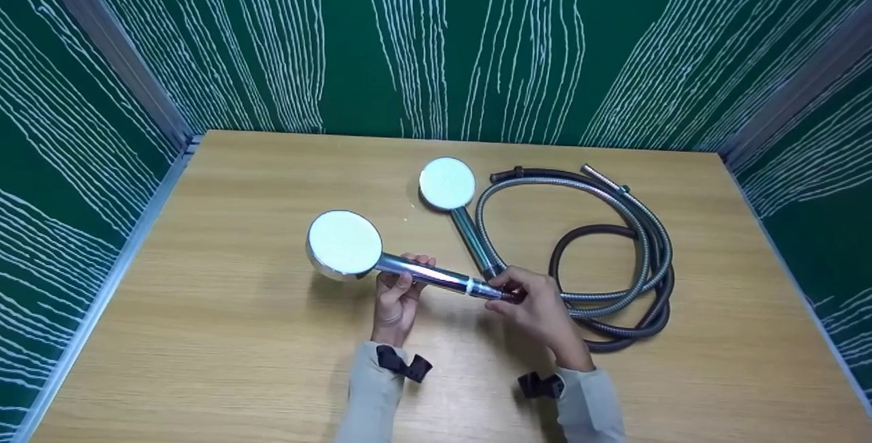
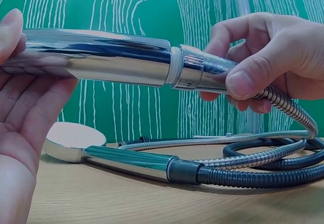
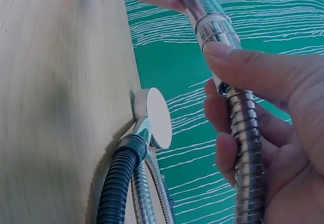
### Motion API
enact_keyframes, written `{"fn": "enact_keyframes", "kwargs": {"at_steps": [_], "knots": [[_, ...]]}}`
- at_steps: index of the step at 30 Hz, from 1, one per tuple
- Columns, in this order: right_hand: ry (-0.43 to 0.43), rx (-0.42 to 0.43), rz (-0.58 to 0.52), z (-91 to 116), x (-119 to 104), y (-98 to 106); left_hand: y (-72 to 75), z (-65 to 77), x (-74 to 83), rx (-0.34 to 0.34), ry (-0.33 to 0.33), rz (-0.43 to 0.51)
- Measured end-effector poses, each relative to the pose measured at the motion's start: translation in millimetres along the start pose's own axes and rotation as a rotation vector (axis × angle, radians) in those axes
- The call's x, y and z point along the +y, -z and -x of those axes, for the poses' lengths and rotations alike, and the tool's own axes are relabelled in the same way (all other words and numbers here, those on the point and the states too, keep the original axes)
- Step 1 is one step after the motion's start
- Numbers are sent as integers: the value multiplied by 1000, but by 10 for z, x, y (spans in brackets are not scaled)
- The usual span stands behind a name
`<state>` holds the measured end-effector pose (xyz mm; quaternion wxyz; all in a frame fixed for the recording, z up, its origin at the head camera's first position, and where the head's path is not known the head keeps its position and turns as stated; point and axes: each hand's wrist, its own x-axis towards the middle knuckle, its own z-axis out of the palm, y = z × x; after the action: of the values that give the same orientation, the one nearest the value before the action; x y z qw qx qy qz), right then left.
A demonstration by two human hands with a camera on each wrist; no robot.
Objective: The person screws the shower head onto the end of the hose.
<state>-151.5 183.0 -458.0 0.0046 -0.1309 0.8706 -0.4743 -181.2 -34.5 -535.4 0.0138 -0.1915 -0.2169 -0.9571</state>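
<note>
A chrome hand shower with a round white face is held above the table. My left hand grips its handle, thumb on the near side and fingers beneath. At the handle's lower end, my right hand pinches the metal connector of a silver shower hose. In the left wrist view, a whitish ring shows between handle and connector, which stand in line. Behind them a second hand shower lies face up on the table, joined to a black hose.
The silver and black hoses lie in overlapping coils on the right of the wooden table. One silver hose end points toward the back. Green panels with white lines enclose the table at the back and sides.
</note>
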Motion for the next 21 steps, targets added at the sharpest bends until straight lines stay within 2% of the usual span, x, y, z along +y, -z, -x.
{"fn": "enact_keyframes", "kwargs": {"at_steps": [5,14,21], "knots": [[-20,-4,3,-10,0,4,4,-2,-2,-4,-4,0],[-12,9,19,-22,0,-2,-1,-15,-1,-6,-36,-29],[8,27,45,-20,-5,-25,-10,-18,-3,5,-35,-27]]}}
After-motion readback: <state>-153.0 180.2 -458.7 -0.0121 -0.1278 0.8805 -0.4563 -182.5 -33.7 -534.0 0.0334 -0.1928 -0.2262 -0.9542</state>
